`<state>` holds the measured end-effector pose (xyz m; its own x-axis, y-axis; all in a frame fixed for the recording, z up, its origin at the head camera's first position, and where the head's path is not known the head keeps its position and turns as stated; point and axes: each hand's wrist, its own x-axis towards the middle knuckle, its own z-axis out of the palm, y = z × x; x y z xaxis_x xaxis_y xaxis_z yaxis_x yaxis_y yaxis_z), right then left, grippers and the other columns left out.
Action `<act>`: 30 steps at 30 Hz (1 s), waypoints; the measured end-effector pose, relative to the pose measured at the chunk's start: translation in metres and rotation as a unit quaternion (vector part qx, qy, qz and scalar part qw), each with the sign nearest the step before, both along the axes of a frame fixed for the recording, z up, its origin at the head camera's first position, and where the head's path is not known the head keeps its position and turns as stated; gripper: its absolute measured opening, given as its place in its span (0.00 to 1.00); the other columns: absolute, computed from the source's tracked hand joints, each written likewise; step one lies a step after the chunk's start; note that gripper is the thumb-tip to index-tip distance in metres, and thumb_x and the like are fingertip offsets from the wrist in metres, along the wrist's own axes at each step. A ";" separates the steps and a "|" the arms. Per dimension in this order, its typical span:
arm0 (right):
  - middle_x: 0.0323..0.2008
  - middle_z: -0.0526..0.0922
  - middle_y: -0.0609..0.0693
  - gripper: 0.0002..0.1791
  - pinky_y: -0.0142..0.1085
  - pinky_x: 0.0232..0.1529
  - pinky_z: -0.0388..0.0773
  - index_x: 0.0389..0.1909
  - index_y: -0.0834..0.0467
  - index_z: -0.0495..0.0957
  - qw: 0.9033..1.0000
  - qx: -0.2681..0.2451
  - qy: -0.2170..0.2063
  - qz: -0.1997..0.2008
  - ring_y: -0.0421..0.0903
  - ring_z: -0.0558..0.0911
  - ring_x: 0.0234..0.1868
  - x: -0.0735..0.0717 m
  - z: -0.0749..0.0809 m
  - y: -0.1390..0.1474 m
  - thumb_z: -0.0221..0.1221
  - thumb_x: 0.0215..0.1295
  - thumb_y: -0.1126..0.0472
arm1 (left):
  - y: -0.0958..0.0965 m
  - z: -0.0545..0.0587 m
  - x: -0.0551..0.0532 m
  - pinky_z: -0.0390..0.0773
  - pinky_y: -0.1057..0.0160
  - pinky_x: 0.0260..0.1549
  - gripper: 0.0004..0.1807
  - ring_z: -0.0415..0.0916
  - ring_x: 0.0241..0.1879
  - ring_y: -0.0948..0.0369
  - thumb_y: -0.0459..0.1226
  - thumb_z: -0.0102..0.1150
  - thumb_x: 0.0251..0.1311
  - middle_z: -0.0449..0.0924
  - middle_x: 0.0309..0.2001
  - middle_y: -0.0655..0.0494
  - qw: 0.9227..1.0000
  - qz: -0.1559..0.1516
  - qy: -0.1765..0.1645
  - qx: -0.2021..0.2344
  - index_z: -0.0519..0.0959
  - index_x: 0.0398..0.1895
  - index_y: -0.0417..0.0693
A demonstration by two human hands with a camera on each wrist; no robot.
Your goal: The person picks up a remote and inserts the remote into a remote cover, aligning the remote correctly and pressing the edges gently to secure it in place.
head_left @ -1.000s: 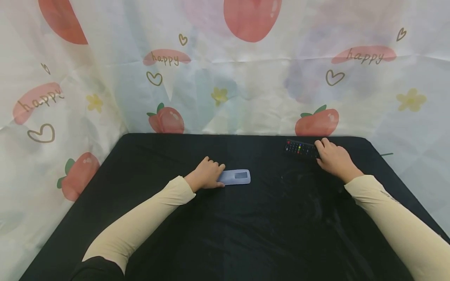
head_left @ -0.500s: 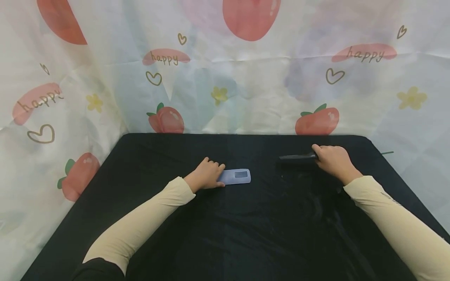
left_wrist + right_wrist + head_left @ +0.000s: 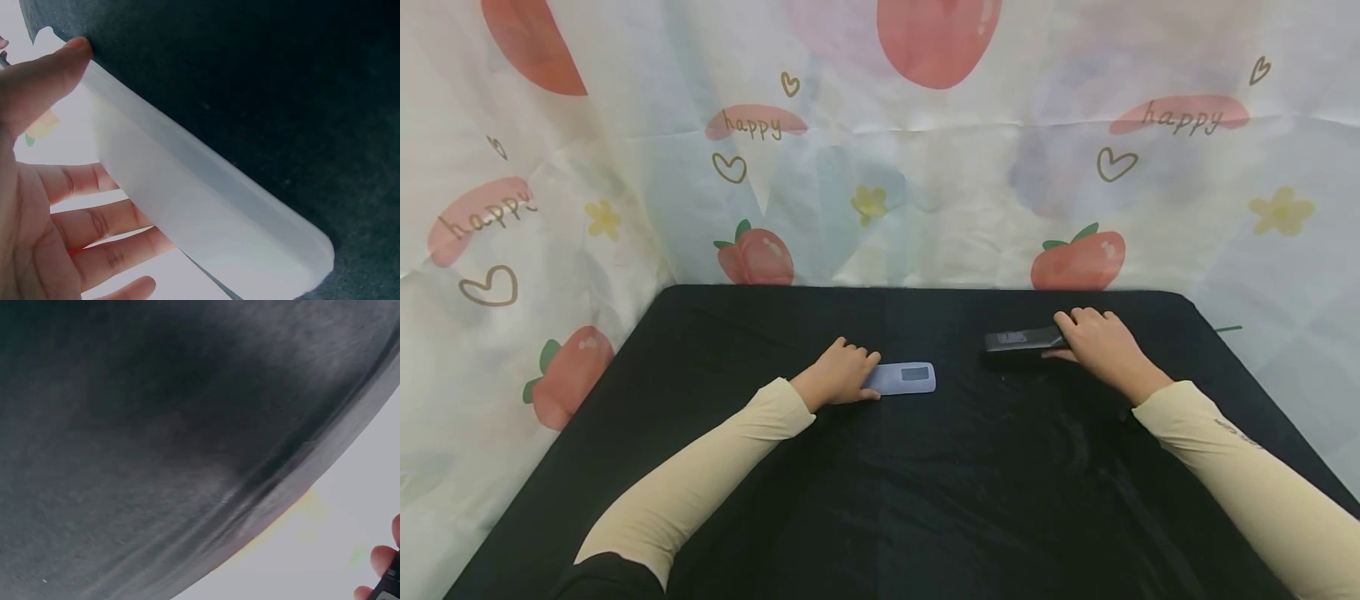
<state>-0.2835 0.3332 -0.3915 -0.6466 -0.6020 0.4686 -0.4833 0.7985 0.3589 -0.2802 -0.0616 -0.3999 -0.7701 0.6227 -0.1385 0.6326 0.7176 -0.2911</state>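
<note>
My left hand (image 3: 838, 373) grips one end of a pale blue, sleeve-like remote control cover (image 3: 889, 381) near the middle of the table. A rectangular window shows in the cover's upper face. In the left wrist view the thumb presses one long edge of the cover (image 3: 206, 200) while fingertips meet the opposite edge. To the right, my right hand (image 3: 1101, 348) holds a black remote control (image 3: 1018, 339) by its right end, over the table. Its underside with a pale label faces the head camera, so the buttons are hidden. Only fingertips and a corner of the remote (image 3: 389, 581) enter the right wrist view.
A black cloth covers the table (image 3: 970, 500), with creases at the right. White fabric (image 3: 940, 183) printed with fruit, hearts and "happy" hangs behind the far edge and along the left side.
The right hand has rolled the remote over, from buttons showing, through edge-on, to its labelled underside, and shifted it slightly left and nearer. The left hand and cover stay put.
</note>
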 end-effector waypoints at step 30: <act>0.33 0.77 0.61 0.32 0.52 0.37 0.74 0.41 0.64 0.77 0.990 -0.057 0.094 0.093 0.58 0.78 0.33 0.014 0.012 -0.061 0.77 0.33 0.57 | 0.006 0.001 -0.003 0.72 0.57 0.46 0.30 0.78 0.40 0.58 0.63 0.53 0.55 0.79 0.37 0.55 0.997 -0.013 0.069 0.020 0.71 0.44 0.47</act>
<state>-0.2699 0.2723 -0.3794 -0.4237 -0.6391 0.6419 -0.5592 0.7421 0.3697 -0.2830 -0.0561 -0.3986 -0.7643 0.6449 -0.0068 0.6061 0.7146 -0.3493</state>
